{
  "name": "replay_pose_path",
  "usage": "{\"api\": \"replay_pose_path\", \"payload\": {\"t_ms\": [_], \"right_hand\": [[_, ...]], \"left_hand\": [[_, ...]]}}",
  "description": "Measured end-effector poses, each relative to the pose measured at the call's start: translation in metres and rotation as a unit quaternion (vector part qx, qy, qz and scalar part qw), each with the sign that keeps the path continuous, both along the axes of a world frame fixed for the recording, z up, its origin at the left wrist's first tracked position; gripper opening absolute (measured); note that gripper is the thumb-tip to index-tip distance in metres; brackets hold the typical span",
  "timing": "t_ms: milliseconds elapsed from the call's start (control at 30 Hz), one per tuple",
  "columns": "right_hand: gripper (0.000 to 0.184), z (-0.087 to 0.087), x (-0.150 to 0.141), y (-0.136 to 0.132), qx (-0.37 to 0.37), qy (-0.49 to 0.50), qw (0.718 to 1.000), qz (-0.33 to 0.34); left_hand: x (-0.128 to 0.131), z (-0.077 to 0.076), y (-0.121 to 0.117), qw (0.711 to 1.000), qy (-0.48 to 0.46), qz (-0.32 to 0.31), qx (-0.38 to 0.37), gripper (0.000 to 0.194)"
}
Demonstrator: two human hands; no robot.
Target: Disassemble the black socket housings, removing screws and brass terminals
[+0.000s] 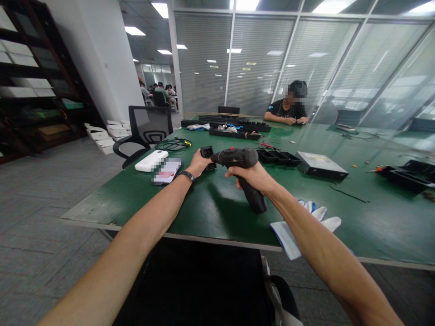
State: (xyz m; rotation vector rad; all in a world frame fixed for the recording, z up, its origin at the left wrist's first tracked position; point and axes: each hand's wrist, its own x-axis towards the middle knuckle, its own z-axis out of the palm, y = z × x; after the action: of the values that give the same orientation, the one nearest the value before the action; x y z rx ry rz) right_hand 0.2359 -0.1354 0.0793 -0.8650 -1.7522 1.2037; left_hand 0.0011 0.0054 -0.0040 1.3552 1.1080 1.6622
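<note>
My right hand [256,177] is wrapped around the handle of a black cordless drill [238,157], held above the green table with its chuck pointing left. Beside the chuck tip, my left hand [198,165] grips a small black case [206,151] that looks divided inside. The chuck end overlaps the left fingertips in this view, so whether a bit touches the case cannot be made out. A phone [167,171] and a white rounded box [151,160] lie left of my left hand. White gloves with blue trim [285,233] rest under my right forearm.
On the green table [367,226] are black trays [278,157], a flat metal-topped box [322,164], a black cable coil [173,144] and long black strips [234,123] farther back. A person [287,108] sits across. An office chair [149,127] stands at the left edge.
</note>
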Motion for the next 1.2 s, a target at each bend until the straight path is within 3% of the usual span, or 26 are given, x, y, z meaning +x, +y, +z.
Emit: {"api": "replay_pose_path", "payload": {"t_ms": [167, 867, 1200], "right_hand": [[0.023, 0.0017, -0.0003, -0.0020, 0.010, -0.012, 1.000, -0.004], [0.022, 0.0011, 0.0009, -0.0032, 0.013, -0.001, 1.000, -0.016], [0.013, 0.0001, -0.0001, -0.0016, 0.011, -0.006, 1.000, -0.021]], "left_hand": [[0.0008, 0.0007, -0.0011, 1.000, -0.007, -0.005, -0.001, 0.067], [0.0029, 0.0060, -0.0076, 1.000, -0.019, -0.006, -0.012, 0.070], [0.0020, 0.0042, -0.0050, 1.000, -0.008, -0.004, -0.008, 0.069]]}}
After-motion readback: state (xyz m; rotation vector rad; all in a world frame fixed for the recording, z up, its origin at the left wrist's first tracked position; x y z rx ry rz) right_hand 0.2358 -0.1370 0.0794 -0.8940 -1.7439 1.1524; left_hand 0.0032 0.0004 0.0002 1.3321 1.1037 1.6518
